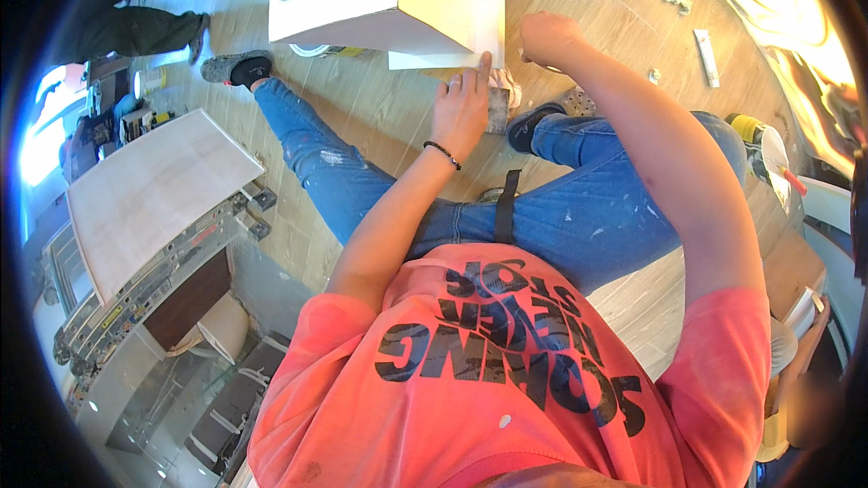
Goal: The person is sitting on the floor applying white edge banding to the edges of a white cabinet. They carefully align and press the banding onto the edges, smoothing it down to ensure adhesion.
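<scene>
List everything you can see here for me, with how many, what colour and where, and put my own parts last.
White box: one, white, top centre
Flat strip: one, white, along the box's near edge
Flat piece: one, grey, beside the left fingers
Tube: one, white, floor at upper right
Scraps: several, pale, floor at upper right
Tin: one, yellow and black, right of the right knee
Large panel: one, off-white, left
Other people: two, one dark-trousered at upper left, one partly seen at lower right
Floor: one, wood-brown, beneath
Clutter near the rim: too distorted to count
Bracelet: one, black, left wrist
Jeans: one pair, blue, centre
Shirt: one, coral-red, bottom centre
Left hand: one, bare, below the box
Right hand: one, bare, right of the box
</scene>
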The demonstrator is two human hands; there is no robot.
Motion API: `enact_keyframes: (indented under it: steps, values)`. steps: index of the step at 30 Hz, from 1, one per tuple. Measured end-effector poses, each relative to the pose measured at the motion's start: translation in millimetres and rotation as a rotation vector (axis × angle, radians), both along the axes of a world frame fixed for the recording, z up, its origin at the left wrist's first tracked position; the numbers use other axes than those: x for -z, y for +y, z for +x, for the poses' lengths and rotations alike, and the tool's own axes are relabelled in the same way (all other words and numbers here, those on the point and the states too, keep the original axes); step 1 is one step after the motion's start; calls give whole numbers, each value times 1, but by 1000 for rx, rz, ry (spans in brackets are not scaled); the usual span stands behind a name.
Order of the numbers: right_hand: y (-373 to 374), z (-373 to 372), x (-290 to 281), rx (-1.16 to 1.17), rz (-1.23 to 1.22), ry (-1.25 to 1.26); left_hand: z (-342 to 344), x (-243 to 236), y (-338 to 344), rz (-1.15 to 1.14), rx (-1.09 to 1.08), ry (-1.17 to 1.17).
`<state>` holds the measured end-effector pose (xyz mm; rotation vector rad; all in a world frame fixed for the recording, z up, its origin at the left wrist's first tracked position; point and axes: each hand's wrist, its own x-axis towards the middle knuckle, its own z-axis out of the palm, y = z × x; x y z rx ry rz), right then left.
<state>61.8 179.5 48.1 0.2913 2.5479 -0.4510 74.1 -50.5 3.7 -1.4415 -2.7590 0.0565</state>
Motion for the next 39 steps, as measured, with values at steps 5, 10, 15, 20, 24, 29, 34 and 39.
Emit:
enact_keyframes:
  steps: [5, 10, 15, 20, 24, 29, 34, 39]
  values:
    - [9, -2, 18, 4, -5, -26, 2, 2, 2, -14, -41, -49]
    - [14, -10, 14, 88, -165, -13, 4, 5, 3, 7, -81, -112]
    - [27, -6, 22, 164, -216, 120, 0, -5, 14, 0, -92, -215]
    - [25, -12, 4, 254, -269, 111, 0, -15, 19, 25, -278, -401]
    - [33, -11, 7, 246, -241, 174, 1, -15, 7, 151, -62, -418]
    - [40, -9, 21, 250, -229, 234, 6, 2, -17, 390, -735, -1354]
    - [31, -16, 10, 69, -105, 295, -9, 23, -34, 1287, -1162, -1642]
    - [47, -7, 38, 205, -220, 281, -39, 53, -4, 1680, -1085, -1786]
